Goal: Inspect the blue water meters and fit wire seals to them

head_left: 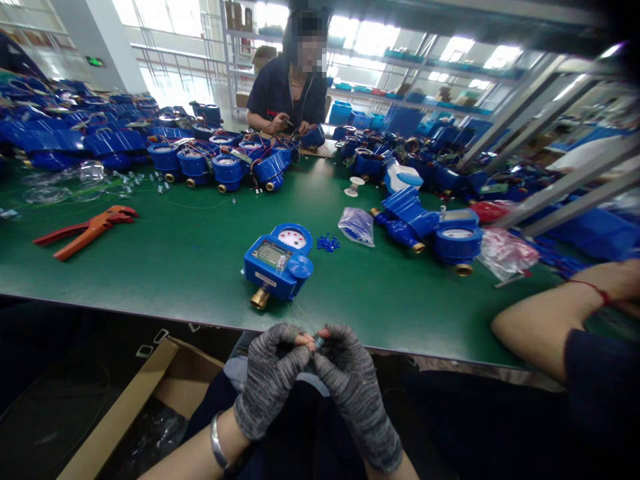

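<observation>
Tiny blue plastic piece (319,342), pinched between bare fingertips of the grey-gloved left hand (270,380) and right hand (353,387), just off the near edge of the green table (190,267), below 1 blue brass-ended water meter (279,261), looks light, rigid, droppable: hold by its sides, fingertips only.

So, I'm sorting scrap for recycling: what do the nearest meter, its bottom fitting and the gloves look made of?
Meter: probably plastic, glossy blue moulded shell with highlights. Fitting: likely brass, golden metallic shine. Gloves: knitted yarn, matte mottled grey, fingertips bare; the small part they pinch is too small to tell.
</observation>
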Motion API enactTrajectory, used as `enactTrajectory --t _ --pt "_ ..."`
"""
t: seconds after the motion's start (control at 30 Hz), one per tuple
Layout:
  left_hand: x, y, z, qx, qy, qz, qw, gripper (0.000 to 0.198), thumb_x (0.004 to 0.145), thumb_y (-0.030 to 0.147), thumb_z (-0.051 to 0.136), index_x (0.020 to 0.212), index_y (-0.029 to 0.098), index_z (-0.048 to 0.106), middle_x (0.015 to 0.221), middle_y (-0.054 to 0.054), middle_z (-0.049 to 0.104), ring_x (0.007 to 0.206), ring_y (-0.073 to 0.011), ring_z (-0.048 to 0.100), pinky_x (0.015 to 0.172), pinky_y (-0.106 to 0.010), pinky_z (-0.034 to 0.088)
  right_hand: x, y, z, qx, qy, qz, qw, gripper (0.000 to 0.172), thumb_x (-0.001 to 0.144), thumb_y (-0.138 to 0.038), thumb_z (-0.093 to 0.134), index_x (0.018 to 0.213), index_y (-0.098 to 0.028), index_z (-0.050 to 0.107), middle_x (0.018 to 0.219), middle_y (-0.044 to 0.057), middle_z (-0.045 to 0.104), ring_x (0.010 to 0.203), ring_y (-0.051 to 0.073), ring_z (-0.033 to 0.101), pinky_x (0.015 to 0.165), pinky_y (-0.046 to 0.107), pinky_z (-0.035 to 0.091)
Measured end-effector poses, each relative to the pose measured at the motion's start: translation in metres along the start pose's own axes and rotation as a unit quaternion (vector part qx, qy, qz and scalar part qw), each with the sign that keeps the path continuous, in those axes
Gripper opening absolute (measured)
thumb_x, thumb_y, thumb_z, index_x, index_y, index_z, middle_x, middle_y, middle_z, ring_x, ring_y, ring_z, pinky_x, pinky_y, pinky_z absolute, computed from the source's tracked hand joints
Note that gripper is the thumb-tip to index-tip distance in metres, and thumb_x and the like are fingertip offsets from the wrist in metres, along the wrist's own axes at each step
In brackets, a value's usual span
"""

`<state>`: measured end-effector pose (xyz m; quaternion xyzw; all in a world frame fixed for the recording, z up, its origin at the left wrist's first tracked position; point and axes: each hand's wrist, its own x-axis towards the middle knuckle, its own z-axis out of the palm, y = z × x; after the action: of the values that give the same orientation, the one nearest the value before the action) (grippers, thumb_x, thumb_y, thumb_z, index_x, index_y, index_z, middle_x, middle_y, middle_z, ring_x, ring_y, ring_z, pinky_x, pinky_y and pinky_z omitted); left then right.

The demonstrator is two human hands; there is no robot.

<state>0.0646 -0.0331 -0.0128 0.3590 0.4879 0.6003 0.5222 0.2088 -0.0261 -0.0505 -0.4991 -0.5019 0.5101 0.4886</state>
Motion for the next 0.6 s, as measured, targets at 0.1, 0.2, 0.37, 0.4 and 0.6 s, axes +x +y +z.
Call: enactTrajectory --t 0.1,0.2,0.37,0.4,0.6 --pt "0.003 -0.002 0.000 -0.068 -0.007 -0.059 0.996 0.014 0.068 0.023 0.082 0.069 0.016 0.071 0.073 -0.002 0.071 0.071 -0.0168 0.064 0.072 -0.029 0.053 0.000 -0.003 0.002 0.006 -0.008 0.002 1.000 0.031 0.073 -0.034 0.076 0.099 -0.023 0.062 0.092 0.005 0.071 0.079 0.020 0.068 0.072 0.033 0.058" --pt "0.004 -0.004 -0.001 -0.112 -0.029 -0.095 0.989 0.015 0.069 0.023 0.081 0.067 0.016 0.068 0.067 0.000 0.067 0.062 -0.0128 0.060 0.066 -0.026 0.051 0.001 -0.005 0.003 0.013 -0.015 0.003 1.000 0.030 0.073 -0.034 0.076 0.097 -0.023 0.063 0.088 0.004 0.071 0.076 0.019 0.068 0.070 0.032 0.058" --pt "0.004 -0.004 -0.003 -0.089 -0.038 -0.092 0.991 0.015 0.067 0.022 0.083 0.070 0.015 0.070 0.077 -0.003 0.071 0.071 -0.0160 0.063 0.069 -0.027 0.050 0.001 -0.003 0.002 -0.009 -0.010 -0.021 1.000 0.028 0.074 -0.032 0.075 0.099 -0.023 0.065 0.092 0.005 0.072 0.081 0.020 0.068 0.074 0.033 0.057" --pt "0.004 -0.003 -0.003 -0.085 -0.035 -0.095 0.991 0.016 0.066 0.023 0.083 0.070 0.015 0.070 0.078 -0.003 0.071 0.073 -0.0170 0.064 0.070 -0.028 0.050 0.001 -0.003 0.002 -0.020 -0.010 -0.028 0.999 0.027 0.075 -0.031 0.074 0.099 -0.023 0.065 0.093 0.005 0.072 0.083 0.021 0.068 0.076 0.033 0.057" --pt "0.004 0.008 -0.006 -0.003 -0.081 -0.059 0.995 0.017 0.077 0.032 0.075 0.076 0.016 0.072 0.084 -0.005 0.069 0.085 -0.0208 0.064 0.082 -0.031 0.050 0.001 -0.014 0.003 -0.122 -0.024 -0.090 0.988 0.016 0.080 -0.024 0.069 0.096 -0.023 0.066 0.095 0.003 0.070 0.086 0.020 0.067 0.077 0.032 0.055"
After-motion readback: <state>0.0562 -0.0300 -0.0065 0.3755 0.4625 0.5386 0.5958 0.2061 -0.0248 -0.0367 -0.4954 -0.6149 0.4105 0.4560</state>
